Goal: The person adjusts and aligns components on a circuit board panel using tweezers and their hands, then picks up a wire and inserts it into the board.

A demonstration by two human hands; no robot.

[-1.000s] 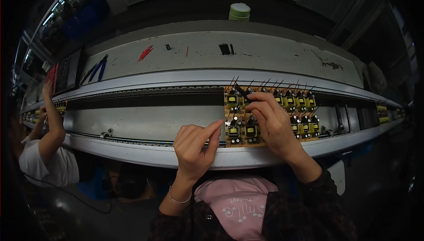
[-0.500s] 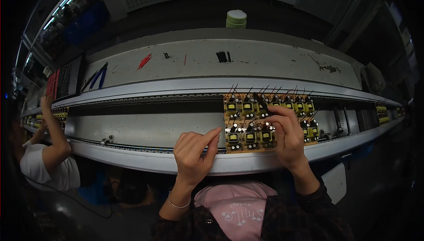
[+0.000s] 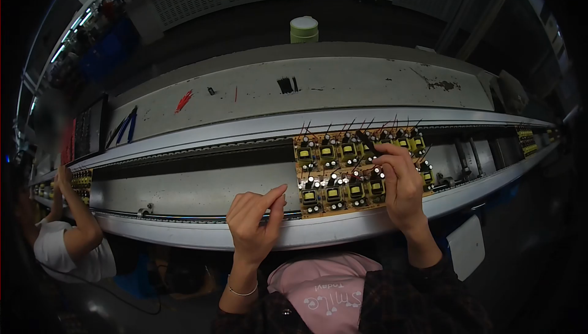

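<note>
Over the circuit boards my right hand grips a slim black tool, which points away from me above the far row. The kind of tool is too dark to make out. My left hand is beside the boards' left edge, thumb and index fingertip pinched close together. Anything between those fingertips is too small to see. The boards are joined in two rows, carrying yellow transformers, capacitors and thin upright wires. My right fingers hide part of the near row.
Metal rails border the conveyor line. On the far ledge lie red wires, black pieces and blue-handled pliers. A co-worker's arm reaches over more boards at left. A green container stands behind the ledge.
The view has shifted slightly, so boards and ledge items appear further left. My left hand stays pinched beside the boards. My right hand still holds the black tool. The co-worker's hand is lower.
</note>
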